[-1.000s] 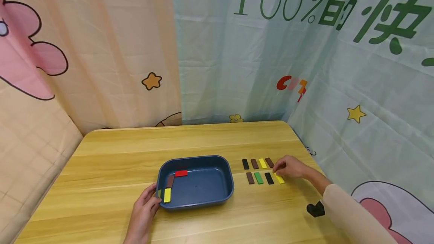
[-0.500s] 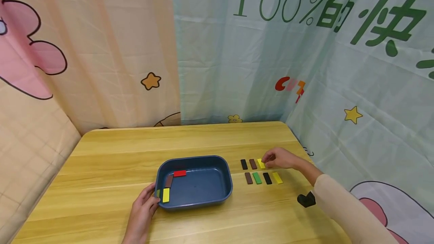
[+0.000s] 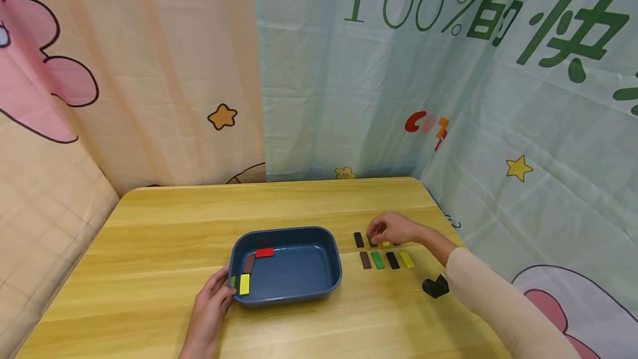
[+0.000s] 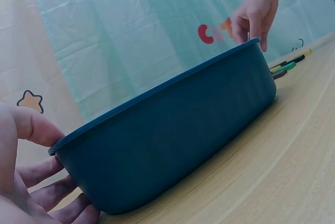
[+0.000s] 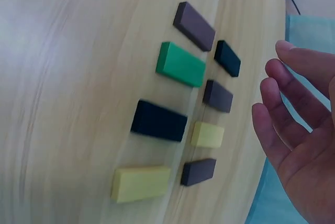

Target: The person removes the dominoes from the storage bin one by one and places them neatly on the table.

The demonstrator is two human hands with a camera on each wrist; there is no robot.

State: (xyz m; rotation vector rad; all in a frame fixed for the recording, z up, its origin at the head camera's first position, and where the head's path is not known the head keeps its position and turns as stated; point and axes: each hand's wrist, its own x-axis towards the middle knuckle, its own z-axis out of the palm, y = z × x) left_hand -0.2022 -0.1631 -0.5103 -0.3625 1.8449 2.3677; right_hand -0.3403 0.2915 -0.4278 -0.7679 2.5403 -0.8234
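Note:
At the left end of a blue plastic tub [image 3: 299, 276], my left hand [image 3: 208, 306] grips the rim. In the left wrist view its thumb [image 4: 39, 127] lies at the rim, with the other fingers against the outer wall. My right hand [image 3: 396, 228] is over the far row of small flat blocks, partly covering a brown, a yellow and another brown one. Its fingers are loosely bent, and the right wrist view shows nothing held. The far row's black block [image 3: 359, 240] stays uncovered. Nearer lie a brown [image 3: 365, 260], a green [image 3: 377, 260], a black [image 3: 392, 260] and a yellow block [image 3: 407, 260].
Inside the tub lie a red [image 3: 265, 252], a brown [image 3: 249, 263] and a yellow block [image 3: 244, 284] along the left and back walls. Printed curtains [image 3: 319, 98] stand behind and beside the wooden table [image 3: 164, 237]. A dark ornament [image 3: 436, 287] hangs at the right sleeve.
My right hand has moved leftward along the far row, from its right end to above its left part. The left hand keeps its grip on the tub, which stays in place.

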